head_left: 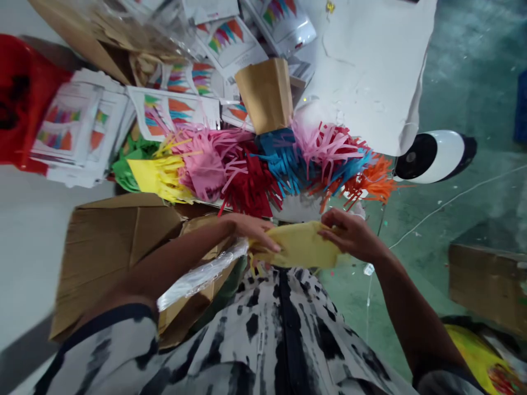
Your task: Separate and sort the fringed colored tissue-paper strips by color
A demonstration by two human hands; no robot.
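A pale yellow sheet of thin paper [307,245] is stretched sideways between my two hands, close to my body, with what look like loose strips at its left end. My left hand [256,233] is closed on the left end, fingers lying across it. Pinching the upper right corner is my right hand [348,233]. Just beyond the hands lie fringed paper bundles: green [128,164], yellow [162,176], pink [203,167], dark red [253,184], blue [284,162] and orange [373,181].
Printed packages [177,112] are piled behind the bundles, with a small brown box [265,93] on them. An opened carton [111,247] stands at left under my arm, holding clear plastic [201,277]. A red bag [24,104] is far left, another carton [486,280] right.
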